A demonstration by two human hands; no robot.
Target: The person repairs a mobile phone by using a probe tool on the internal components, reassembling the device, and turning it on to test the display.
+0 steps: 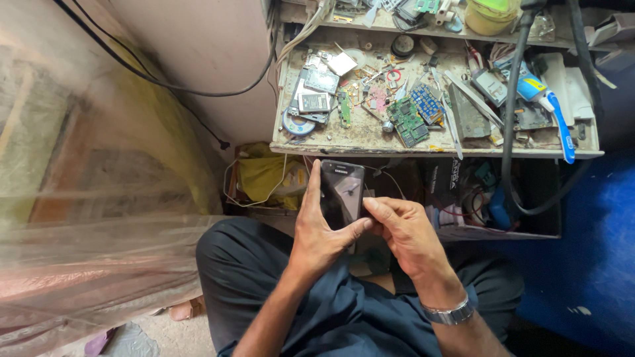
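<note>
Seated person, dark trousers, viewed from the head camera looking down over the lap. Left hand (317, 238) is closed around a black rectangular smartphone with a glossy dark screen (341, 193), thumb up its left edge, fingers curling across its lower face. Right hand (405, 233) is loosely curled, fingertips touching the phone's lower right edge; whether it actually grips cannot be told. A silver metal watch band (451, 313) sits on the right wrist. The phone is held upright near centre frame, just below the bench edge.

At 12 o'clock from the phone: a grimy, pale, worn bench (344, 142) crowded with parts. At 11 o'clock on it lie a shiny round disc (296, 124) and a flat grey phone battery (313, 102). At 1 o'clock sit green printed circuit boards (408, 121), with a blue one just beside them. Further toward 2 o'clock lies a blue-handled tool with a white body (555, 114). A thick black cable (508, 132) drops over the bench front at 2 o'clock into a dark open compartment (489, 198) holding tangled wires. A yellow-green round container (491, 14) stands on the shelf above.

At 10 o'clock: a beige plaster wall (205, 46) crossed by a thin black wire. Yellow crumpled bag (261, 173) under the bench at 10 o'clock. Translucent plastic sheeting (86, 198) fills the 9 o'clock side. Blue floor surface (589, 251) at 3 o'clock.
</note>
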